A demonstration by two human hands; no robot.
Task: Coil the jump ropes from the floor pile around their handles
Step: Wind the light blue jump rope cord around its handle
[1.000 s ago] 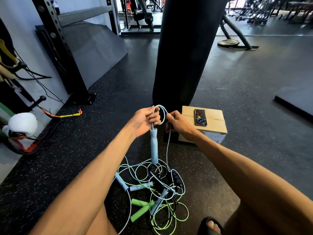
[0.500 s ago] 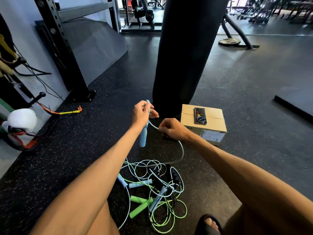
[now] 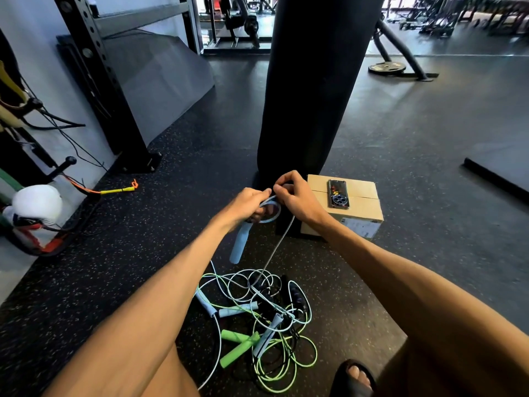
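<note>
Speckled floor (image 3: 114, 267) with rope pile (image 3: 257, 319), cardboard box (image 3: 357, 216)

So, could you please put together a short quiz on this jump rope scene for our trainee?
1. True or false: the left hand grips a green handle.
2. What lies on the cardboard box? A phone; B glove; C weight plate.
3. Fill in: the right hand pinches the ___ rope.
Key: 1 false, it grips the light blue handle; 2 A; 3 light blue.
</note>
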